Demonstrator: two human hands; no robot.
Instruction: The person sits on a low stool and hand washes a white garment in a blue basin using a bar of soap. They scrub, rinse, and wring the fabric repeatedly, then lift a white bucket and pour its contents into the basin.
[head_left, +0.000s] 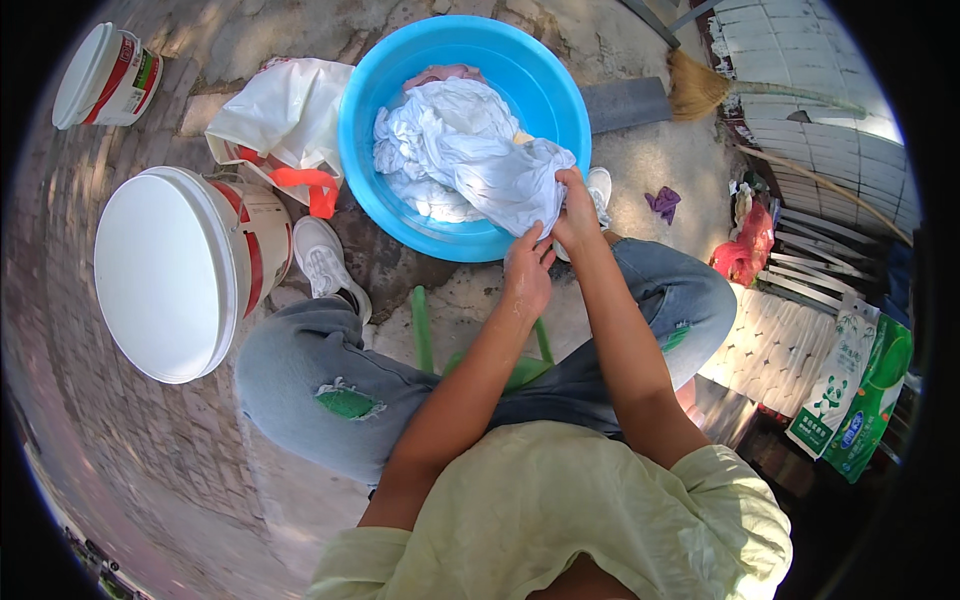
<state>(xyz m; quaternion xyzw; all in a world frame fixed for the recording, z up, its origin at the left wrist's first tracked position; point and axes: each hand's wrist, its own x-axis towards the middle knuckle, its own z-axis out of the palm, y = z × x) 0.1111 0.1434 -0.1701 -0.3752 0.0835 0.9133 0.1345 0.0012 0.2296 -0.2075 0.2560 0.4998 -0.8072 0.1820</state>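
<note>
A bunched wet-looking white cloth (480, 161) lies in a round blue plastic basin (551, 82). One end of the cloth is lifted towards me over the basin's near right rim. My right hand (577, 210) grips that end from its right side. At its lower edge is my left hand (527, 274), with fingertips against the fabric and some fingers partly hidden; its wet skin shows a little foam. A pinkish cloth (444, 75) shows behind the white one, and a small yellowish patch (523, 137) peeks out beside it.
Left of the basin stand a white plastic bag (289, 112) with red handles, a large lidded bucket (161, 274) and a smaller bucket (105, 75). A straw broom (697, 86), a purple scrap (663, 204), a red mesh bag (746, 244) and packaged paper rolls (784, 349) lie right.
</note>
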